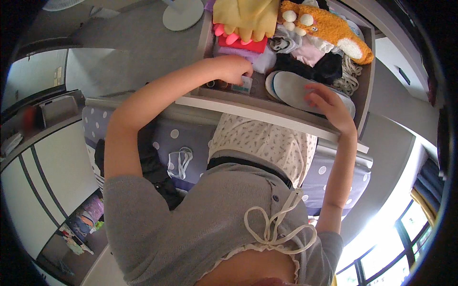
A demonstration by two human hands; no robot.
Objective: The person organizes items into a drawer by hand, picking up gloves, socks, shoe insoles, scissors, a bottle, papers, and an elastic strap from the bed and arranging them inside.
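Note:
An open drawer [250,107] full of household items lies before me. My left hand [236,69] reaches into its near left part, its fingers bent at the edge of a small flat packet [243,85] with a white and green face. Small round items [211,84] lie beside the packet, partly hidden by my wrist. My right hand [331,107] is over a pair of pale shoe insoles [293,87], fingers apart and holding nothing. Whether its fingertips touch the upper insole, I cannot tell.
Yellow rubber gloves [247,16], a red item [247,43], lilac cloth [238,53], an orange plush toy [325,26], black furry fabric [304,67] and a bundled pale cord [347,77] fill the drawer. A polka-dot bed cover [186,136] bears a white face mask [180,162].

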